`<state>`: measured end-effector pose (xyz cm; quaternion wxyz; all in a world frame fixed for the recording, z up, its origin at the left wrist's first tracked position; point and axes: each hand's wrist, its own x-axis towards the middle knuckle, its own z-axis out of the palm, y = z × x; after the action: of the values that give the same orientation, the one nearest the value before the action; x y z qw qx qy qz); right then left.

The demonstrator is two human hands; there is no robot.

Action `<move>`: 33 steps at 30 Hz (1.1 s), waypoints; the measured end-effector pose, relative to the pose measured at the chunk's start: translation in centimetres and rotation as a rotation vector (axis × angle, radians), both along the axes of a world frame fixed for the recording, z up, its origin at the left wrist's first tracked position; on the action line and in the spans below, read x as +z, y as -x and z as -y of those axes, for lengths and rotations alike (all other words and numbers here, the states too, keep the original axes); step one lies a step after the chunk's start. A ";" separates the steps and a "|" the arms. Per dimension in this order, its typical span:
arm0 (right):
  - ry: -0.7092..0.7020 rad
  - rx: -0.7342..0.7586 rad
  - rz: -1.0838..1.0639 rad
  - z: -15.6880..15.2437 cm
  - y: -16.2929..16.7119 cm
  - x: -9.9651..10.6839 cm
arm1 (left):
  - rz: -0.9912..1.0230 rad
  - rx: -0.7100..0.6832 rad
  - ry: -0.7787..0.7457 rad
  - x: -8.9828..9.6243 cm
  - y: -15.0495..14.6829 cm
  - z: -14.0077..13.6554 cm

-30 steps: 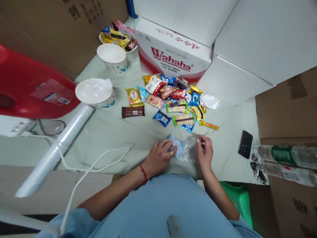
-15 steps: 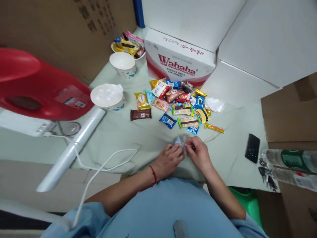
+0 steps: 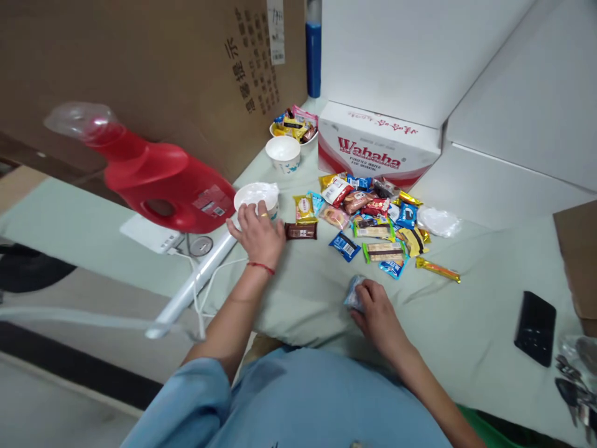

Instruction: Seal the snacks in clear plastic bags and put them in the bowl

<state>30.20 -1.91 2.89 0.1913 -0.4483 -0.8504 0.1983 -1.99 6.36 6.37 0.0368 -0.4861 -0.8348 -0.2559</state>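
My left hand (image 3: pixel 262 239), fingers spread, reaches over the near side of a white paper bowl (image 3: pixel 275 210). Crumpled clear plastic (image 3: pixel 267 190) lies in the bowl's top. Whether the fingertips touch the rim, I cannot tell. On the cloth close to my body, my right hand (image 3: pixel 377 314) is closed on a small blue packet in clear plastic (image 3: pixel 353 292). Beyond it spreads a pile of wrapped snacks (image 3: pixel 359 200). Nearest the right hand are a blue packet (image 3: pixel 344 246) and a wafer bar (image 3: pixel 385 251). A brown bar (image 3: pixel 301 231) sits beside my left hand.
Another paper bowl (image 3: pixel 283 155) and a snack-filled bowl (image 3: pixel 312 138) stand farther back, beside a Wahaha carton (image 3: pixel 373 149). At left are a red jug (image 3: pixel 168 180), a film roll (image 3: pixel 196 283) and white cable (image 3: pixel 209 292). A phone (image 3: pixel 535 328) and keys (image 3: pixel 576 392) lie right.
My left hand has let go of the small packet and moved left and forward to the plastic-topped bowl. My right hand keeps the packet. The camera view has turned left.
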 end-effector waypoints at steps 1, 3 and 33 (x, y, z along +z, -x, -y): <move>-0.026 -0.007 0.039 0.2 0.1 -0.2 | 0.012 -0.017 0.036 -0.1 0.7 -0.5; -0.077 -0.020 0.097 0.6 0.2 -0.5 | 0.022 -0.053 0.084 -0.3 1.8 -1.1; 0.247 0.094 0.553 -8.8 1.8 7.6 | 0.024 -1.047 -0.298 -3.5 -12.1 7.0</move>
<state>28.41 6.86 10.48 -0.1129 -0.4655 -0.8593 0.1792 10.14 -0.65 2.84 -0.0366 -0.8234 -0.4363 -0.3611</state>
